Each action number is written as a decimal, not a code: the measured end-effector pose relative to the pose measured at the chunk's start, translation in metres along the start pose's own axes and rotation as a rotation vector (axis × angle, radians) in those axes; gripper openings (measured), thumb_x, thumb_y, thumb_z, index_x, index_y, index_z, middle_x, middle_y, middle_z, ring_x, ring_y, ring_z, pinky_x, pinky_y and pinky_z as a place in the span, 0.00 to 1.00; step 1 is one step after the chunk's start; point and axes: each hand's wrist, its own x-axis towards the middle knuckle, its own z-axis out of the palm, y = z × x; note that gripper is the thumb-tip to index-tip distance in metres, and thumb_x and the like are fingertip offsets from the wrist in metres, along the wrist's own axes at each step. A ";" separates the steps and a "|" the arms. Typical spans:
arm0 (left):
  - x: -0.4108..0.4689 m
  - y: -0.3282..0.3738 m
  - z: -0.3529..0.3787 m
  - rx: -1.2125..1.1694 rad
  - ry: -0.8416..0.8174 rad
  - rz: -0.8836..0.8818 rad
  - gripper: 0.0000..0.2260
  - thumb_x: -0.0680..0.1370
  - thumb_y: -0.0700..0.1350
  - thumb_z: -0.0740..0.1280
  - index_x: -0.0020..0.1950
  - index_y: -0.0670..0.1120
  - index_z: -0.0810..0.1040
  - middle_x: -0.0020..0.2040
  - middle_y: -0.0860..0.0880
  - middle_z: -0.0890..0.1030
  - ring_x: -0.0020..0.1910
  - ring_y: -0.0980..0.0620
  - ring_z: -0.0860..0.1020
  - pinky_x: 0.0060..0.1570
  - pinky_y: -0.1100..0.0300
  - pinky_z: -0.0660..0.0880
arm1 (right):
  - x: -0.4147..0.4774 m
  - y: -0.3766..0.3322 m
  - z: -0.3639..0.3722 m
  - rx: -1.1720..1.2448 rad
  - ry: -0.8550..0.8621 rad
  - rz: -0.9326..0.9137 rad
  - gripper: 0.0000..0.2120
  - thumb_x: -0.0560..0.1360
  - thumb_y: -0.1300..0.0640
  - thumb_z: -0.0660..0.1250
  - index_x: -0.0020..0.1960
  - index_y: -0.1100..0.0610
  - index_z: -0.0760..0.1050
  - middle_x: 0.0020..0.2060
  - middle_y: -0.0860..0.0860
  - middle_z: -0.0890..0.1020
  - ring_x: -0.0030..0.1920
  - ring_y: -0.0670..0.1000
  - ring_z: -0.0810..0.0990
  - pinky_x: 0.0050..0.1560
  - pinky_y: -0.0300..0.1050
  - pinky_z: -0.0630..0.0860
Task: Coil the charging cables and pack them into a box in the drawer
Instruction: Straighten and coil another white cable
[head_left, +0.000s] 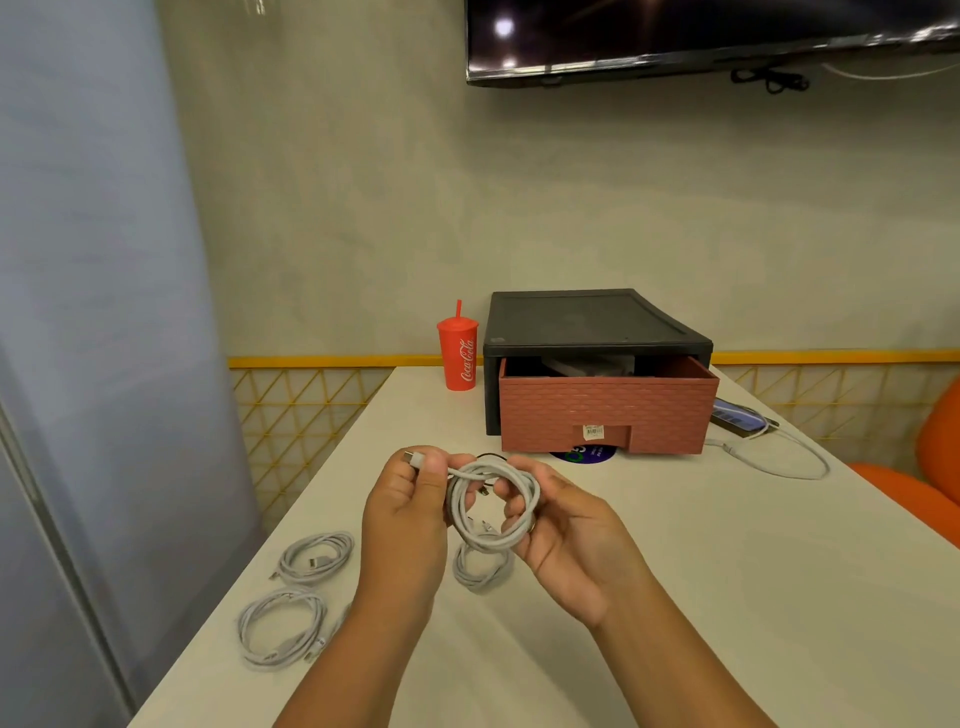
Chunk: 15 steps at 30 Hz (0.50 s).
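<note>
The two forearms come up from the near edge of the tabletop (675, 597), and the hands meet above its middle. The left hand (410, 509) pinches the plug (413, 458) of a white cable between thumb and fingers, and its other fingers are curled. The right hand (561, 530) grips the held coil (493, 512) of the same cable. Its fingers are curled through the ring, probably so that the loops cannot spring open. The plug is held apart from the ring, so it seems the last short end is not yet wound in.

Three finished coils lie on the tabletop. The farther coil (314, 558) and the nearer coil (283, 629) are close to the left edge, and the third coil (480, 569) lies just under the hands. They are likely put close by so that they can be collected together.

Toward the far edge stands the black cabinet (597, 322). Its brick-patterned drawer (608, 410) is pulled out toward the person, so the inside can be reached from above. Something dark (587, 366) lies in it, but it is not possible to tell if this is the box. No white cable shows inside.

A red cup (458, 353) stands just left of the cabinet. A phone (737, 415) lies near the right edge with its own cable (779, 462) plugged in. That cable looks in use.
</note>
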 end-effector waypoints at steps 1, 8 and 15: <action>-0.001 0.001 0.001 -0.033 0.014 -0.026 0.12 0.81 0.44 0.57 0.41 0.45 0.77 0.38 0.52 0.84 0.36 0.56 0.80 0.35 0.65 0.77 | 0.000 0.002 0.001 0.009 -0.001 -0.021 0.12 0.68 0.60 0.63 0.49 0.65 0.74 0.35 0.59 0.79 0.28 0.48 0.78 0.30 0.38 0.78; -0.008 -0.001 0.013 -0.320 0.147 -0.236 0.14 0.82 0.45 0.55 0.39 0.44 0.73 0.31 0.51 0.80 0.33 0.53 0.76 0.36 0.60 0.73 | 0.012 0.015 0.009 -0.083 0.157 0.009 0.20 0.66 0.57 0.69 0.54 0.66 0.73 0.53 0.69 0.77 0.47 0.61 0.77 0.50 0.54 0.78; -0.007 -0.001 0.011 -0.259 0.211 -0.219 0.13 0.82 0.49 0.55 0.43 0.48 0.74 0.40 0.47 0.74 0.37 0.51 0.74 0.40 0.56 0.72 | 0.012 0.017 0.013 -0.198 0.316 -0.085 0.09 0.75 0.64 0.62 0.35 0.60 0.70 0.23 0.52 0.70 0.23 0.47 0.67 0.25 0.39 0.65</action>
